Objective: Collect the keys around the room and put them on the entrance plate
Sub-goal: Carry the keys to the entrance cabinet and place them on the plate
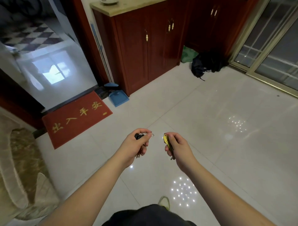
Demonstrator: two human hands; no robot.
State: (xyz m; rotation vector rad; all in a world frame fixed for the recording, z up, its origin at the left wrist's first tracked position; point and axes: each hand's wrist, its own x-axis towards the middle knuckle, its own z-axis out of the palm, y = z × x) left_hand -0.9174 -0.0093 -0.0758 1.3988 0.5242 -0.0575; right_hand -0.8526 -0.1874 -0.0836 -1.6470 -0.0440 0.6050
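Keys: two bunches in hand, none yet delivered. Left hand [137, 143] is closed around a dark-headed bunch [139, 137], ring protruding. Right hand [176, 147] is closed around a yellow-tagged bunch [166, 140]. Both are held over the floor, near the doormat [75, 119]. The plate [109, 2] sits on the cabinet [145, 53] ahead, well apart. Collection appears largely done; placement remains. Further keys elsewhere cannot be ruled out.

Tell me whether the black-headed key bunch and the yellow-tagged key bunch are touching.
Apart. The head view shows the black-headed key bunch in the left hand and the yellow-tagged key bunch in the right hand, with bare floor between.
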